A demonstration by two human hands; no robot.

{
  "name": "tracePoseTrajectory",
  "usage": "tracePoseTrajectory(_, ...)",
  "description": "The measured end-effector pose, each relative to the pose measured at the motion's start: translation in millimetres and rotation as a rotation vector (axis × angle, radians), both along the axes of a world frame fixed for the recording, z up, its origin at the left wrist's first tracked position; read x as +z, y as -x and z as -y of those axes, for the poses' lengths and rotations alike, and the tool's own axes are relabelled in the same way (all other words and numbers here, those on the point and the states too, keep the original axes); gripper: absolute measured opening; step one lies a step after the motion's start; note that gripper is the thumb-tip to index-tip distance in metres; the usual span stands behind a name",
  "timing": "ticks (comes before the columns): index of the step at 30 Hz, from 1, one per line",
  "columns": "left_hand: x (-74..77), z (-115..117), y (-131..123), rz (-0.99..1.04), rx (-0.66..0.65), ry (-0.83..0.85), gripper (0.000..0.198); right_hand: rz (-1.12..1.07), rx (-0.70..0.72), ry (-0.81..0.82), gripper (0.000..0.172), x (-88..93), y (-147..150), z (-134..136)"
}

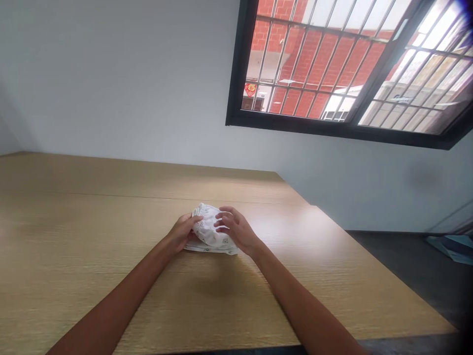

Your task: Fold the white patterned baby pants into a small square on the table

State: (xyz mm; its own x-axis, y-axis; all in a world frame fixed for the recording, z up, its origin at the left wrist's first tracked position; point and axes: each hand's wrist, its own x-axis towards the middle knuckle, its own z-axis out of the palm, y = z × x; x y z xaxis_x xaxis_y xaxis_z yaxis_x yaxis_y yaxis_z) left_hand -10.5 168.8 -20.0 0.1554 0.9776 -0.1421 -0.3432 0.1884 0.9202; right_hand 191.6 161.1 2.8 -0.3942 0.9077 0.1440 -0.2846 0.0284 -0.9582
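A white cloth [210, 228] with small dark printed figures lies bunched and folded on the wooden table [148, 296]. Its exact kind cannot be made out. My left hand [184, 230] grips the left edge of the cloth, thumb on top and the other fingers partly hidden beneath it. Over the right part of the cloth is my right hand [236, 229], its fingers apart and slightly curled. Whether those fingertips touch the fabric is hard to tell. A flatter layer of the cloth shows below the raised fold, along the near side.
The table's right edge slants from the back toward the near right corner, with dark floor [384, 256] beyond it. A pale wall [129, 88] stands behind the table. A barred window [318, 64] with a dark frame is at the upper right. A bluish item [453, 248] lies on the floor.
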Motion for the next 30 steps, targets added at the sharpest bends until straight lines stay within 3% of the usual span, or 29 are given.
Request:
tracePoseTrajectory(5,-5.0,-8.1,16.7,-0.346,0.024,-0.173,0.058,0.628,-0.179,-0.577,0.038,-7.9,-12.4,-3.5)
tracePoseTrajectory(7,-0.9,-7.6,24.9,-0.478,-0.003,-0.201,0.061,0.887,-0.176,-0.794,0.043,-10.1,-15.6,-1.1)
tracePoseTrajectory(9,3.5,-6.2,31.7,-0.61,-0.002,-0.217,0.066,1.044,-0.112,-0.878,0.051,-11.6,-17.2,2.0)
tracePoseTrajectory(16,13.6,-0.5,34.4,-1.096,0.025,-0.326,0.057,1.175,-0.073,-0.847,0.046,-10.6,-19.4,3.9)
tracePoseTrajectory(22,16.7,12.9,21.8,-1.537,0.166,-0.314,0.049,1.211,-0.132,-0.789,0.03,-14.7,-17.5,-1.2)
tracePoseTrajectory(26,11.0,20.8,4.8,-1.653,0.219,-0.644,0.048,1.294,-0.223,-0.729,0.031,-17.7,-15.9,-3.9)
tracePoseTrajectory(28,3.4,22.1,-6.2,-1.609,0.113,-0.83,0.05,1.367,-0.184,-0.689,0.04,-17.8,-16.1,-3.6)
tracePoseTrajectory(30,-6.7,21.8,-15.5,-1.603,-0.02,-0.901,0.047,1.443,-0.095,-0.611,0.058,-16.8,-17.1,-2.4)
